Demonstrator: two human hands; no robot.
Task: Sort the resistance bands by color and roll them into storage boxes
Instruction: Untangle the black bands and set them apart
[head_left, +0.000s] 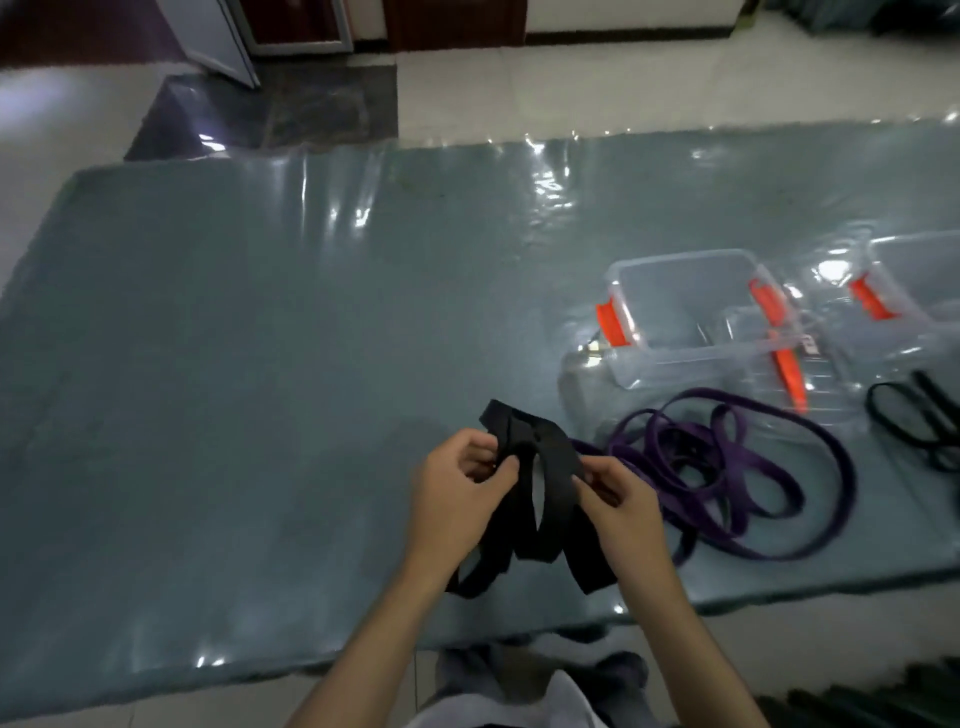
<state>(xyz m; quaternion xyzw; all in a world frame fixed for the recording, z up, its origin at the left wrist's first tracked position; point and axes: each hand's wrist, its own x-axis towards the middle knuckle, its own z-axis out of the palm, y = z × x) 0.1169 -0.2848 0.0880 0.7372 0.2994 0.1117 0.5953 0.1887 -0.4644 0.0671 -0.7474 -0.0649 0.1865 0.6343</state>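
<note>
A wide black resistance band (540, 499), folded into several loops, hangs between my two hands above the mat. My left hand (457, 493) pinches its folds on the left side. My right hand (618, 499) pinches the band on the right side. To the right a tangle of purple bands (727, 467) lies on the mat. A thin black band (914, 421) lies at the far right. Behind the purple bands stands a clear storage box (691, 358) with orange latches, and a second clear box (914, 301) is at the right edge.
Everything rests on a grey-green mat (260, 364) covered in shiny plastic, laid on a tiled floor (519, 88). A clear lid with an orange latch (789, 374) lies beside the first box. My knees show below the mat's near edge.
</note>
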